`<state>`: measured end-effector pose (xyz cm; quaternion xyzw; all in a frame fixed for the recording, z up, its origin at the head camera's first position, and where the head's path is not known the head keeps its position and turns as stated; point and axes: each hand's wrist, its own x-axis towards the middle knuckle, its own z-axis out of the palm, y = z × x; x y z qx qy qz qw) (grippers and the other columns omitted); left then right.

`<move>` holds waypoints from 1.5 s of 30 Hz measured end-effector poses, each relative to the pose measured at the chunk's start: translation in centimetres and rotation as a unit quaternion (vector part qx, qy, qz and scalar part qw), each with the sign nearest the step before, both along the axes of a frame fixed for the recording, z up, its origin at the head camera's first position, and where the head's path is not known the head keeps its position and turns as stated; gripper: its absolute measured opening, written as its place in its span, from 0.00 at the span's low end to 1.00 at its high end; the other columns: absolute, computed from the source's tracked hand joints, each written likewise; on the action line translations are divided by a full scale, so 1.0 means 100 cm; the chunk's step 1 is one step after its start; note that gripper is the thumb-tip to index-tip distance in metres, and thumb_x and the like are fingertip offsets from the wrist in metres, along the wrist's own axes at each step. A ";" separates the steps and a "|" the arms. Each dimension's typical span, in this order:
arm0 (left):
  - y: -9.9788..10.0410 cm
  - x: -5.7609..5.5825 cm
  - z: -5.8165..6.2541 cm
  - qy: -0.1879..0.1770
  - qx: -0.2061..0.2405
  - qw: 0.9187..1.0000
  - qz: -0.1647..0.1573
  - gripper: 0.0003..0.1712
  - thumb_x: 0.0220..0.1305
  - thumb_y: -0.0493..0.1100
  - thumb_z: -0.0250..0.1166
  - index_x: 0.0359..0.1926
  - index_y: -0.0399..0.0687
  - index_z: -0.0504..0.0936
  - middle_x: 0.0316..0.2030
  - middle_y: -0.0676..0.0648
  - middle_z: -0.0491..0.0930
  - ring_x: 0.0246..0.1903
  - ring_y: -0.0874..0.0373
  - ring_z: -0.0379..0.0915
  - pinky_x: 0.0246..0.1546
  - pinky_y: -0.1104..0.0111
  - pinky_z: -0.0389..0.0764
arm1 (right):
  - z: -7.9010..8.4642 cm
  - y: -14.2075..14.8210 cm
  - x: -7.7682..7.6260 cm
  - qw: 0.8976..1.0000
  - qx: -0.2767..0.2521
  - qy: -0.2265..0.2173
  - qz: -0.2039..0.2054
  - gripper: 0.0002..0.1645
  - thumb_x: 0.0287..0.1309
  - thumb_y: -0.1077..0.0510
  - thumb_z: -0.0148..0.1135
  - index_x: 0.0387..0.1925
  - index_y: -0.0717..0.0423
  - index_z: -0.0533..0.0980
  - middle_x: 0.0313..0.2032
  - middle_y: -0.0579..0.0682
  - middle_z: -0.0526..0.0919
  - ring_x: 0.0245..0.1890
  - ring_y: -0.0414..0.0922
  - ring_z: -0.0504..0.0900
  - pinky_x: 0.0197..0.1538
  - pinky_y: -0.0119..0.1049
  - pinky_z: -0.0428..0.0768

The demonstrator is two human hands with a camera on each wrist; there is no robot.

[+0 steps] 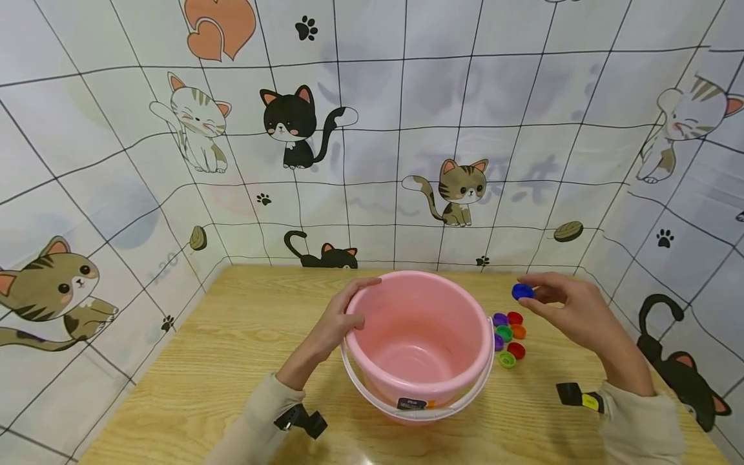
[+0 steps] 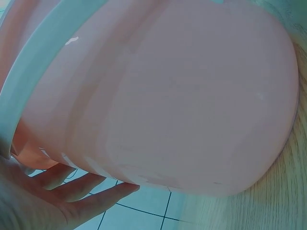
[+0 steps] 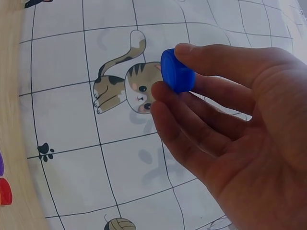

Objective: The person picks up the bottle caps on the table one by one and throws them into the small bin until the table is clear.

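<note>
A pink bucket (image 1: 418, 336) stands on the wooden table, its mouth facing up toward me and nothing showing inside. My left hand (image 1: 337, 320) grips its rim at the left, thumb over the edge; in the left wrist view the fingers (image 2: 103, 201) lie along the outer wall. Between thumb and fingertips my right hand (image 1: 572, 310) pinches a blue bottle cap (image 1: 522, 292), held up to the right of the bucket. The right wrist view shows that blue cap (image 3: 176, 72) side-on. Below it, several coloured caps (image 1: 516, 350) lie beside the bucket.
The bucket's pale handle (image 1: 372, 403) hangs down over its near side. The wooden table (image 1: 256, 336) reaches back to a wall covering (image 1: 372, 148) printed with cartoon cats and a grid, which also runs along both sides.
</note>
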<state>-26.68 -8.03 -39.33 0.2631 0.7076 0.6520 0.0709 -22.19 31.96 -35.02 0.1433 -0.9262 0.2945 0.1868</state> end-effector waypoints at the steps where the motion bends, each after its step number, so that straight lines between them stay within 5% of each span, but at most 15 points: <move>1: 0.000 0.000 0.000 -0.001 0.001 1.000 -0.001 0.44 0.43 0.29 0.50 0.67 0.55 0.67 0.63 0.42 0.66 0.48 0.33 0.74 0.36 0.38 0.79 | 0.001 -0.001 0.000 1.000 -0.001 0.005 0.003 0.22 0.53 0.54 0.69 0.51 0.53 0.80 0.41 0.53 0.86 0.33 0.21 0.78 0.36 0.19 0.77; 18: 0.000 -0.001 0.001 0.002 -0.005 1.000 0.001 0.44 0.42 0.30 0.50 0.67 0.56 0.67 0.64 0.44 0.66 0.50 0.34 0.73 0.37 0.38 0.78 | 0.006 -0.017 0.004 0.997 0.007 0.064 0.049 0.19 0.49 0.60 0.71 0.46 0.54 0.81 0.36 0.49 0.86 0.32 0.27 0.81 0.37 0.14 0.76; 35: 0.000 -0.001 0.002 0.007 -0.018 1.000 0.008 0.44 0.43 0.29 0.50 0.66 0.57 0.68 0.64 0.44 0.66 0.49 0.34 0.74 0.36 0.40 0.80 | 0.015 -0.033 0.012 0.989 -0.001 0.108 0.097 0.22 0.44 0.65 0.73 0.45 0.51 0.82 0.36 0.43 0.86 0.30 0.31 0.83 0.39 0.18 0.79; 45: -0.002 0.000 0.001 0.008 -0.017 1.000 0.005 0.43 0.45 0.29 0.50 0.67 0.58 0.67 0.64 0.44 0.66 0.49 0.35 0.74 0.36 0.40 0.80 | 0.014 -0.043 0.014 0.991 0.002 0.084 0.108 0.24 0.46 0.61 0.73 0.49 0.48 0.80 0.41 0.42 0.85 0.34 0.32 0.83 0.43 0.18 0.78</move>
